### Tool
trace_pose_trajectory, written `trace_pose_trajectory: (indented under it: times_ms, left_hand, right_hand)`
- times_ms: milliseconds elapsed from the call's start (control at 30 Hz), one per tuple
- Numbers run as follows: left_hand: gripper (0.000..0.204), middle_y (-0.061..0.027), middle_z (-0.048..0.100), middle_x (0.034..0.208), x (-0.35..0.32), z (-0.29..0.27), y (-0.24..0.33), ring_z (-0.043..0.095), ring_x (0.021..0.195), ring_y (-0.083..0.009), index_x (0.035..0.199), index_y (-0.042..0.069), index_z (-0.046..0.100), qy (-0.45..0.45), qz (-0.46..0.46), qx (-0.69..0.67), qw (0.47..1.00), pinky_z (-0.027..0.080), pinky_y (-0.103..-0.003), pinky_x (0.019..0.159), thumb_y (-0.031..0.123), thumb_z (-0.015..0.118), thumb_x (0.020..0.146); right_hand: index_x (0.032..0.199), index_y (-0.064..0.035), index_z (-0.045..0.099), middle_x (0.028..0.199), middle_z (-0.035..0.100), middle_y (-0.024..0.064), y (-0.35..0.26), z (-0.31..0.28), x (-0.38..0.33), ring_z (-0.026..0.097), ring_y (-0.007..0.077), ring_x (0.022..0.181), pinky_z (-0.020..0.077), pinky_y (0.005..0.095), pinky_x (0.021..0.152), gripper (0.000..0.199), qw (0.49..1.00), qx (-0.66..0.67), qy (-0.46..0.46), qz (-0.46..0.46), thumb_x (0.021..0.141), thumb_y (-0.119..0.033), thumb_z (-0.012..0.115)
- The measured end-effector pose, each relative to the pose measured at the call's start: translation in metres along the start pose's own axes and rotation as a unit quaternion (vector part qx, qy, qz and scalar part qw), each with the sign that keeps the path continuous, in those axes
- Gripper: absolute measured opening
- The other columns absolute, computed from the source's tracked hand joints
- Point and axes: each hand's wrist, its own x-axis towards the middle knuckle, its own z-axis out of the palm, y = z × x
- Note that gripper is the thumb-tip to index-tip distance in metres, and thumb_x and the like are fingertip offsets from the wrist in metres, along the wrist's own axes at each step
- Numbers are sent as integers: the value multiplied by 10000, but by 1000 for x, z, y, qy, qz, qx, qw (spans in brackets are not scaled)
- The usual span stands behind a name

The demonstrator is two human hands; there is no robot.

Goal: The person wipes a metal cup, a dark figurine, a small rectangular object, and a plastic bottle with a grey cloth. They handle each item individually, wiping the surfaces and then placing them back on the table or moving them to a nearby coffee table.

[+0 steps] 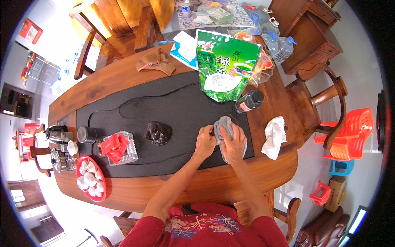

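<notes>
Pressing: both hands bear on a grey cloth (228,132) at the right end of the black tea tray (173,111) on the wooden worktop (205,185).
Left hand (205,142): fingers curled shut on the cloth's left edge.
Right hand (233,144): fingers spread flat on top of the cloth, gripping nothing.
Nearby: a dark bottle (248,101) lies just beyond the cloth, a white rag (274,136) to its right, a dark figurine (157,133) to its left.
Behind: a green bag (224,66).
</notes>
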Motion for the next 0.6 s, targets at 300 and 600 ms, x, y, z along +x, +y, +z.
trace_pose_trajectory:
  times_ms: [300, 600]
  left_hand:
    - [261, -126, 641, 745, 10, 14, 27, 642, 711, -239, 940, -38, 621, -67, -103, 62, 990, 513, -323, 640, 162, 681, 783]
    - [149, -60, 661, 840, -26, -9, 27, 626, 679, -113, 983, -25, 647, -116, -284, -304, 902, 533, -230, 572, 24, 596, 851]
  right_hand:
    - [1285, -107, 499, 1199, 419, 203, 22, 17, -10, 425, 386, 1070, 392, 485, 898, 484, 973, 115, 55, 191, 810, -56, 575]
    - [1195, -200, 596, 1151, 474, 153, 14, -9, -9, 465, 350, 1025, 407, 463, 806, 456, 991, 131, -33, 17, 747, -132, 641]
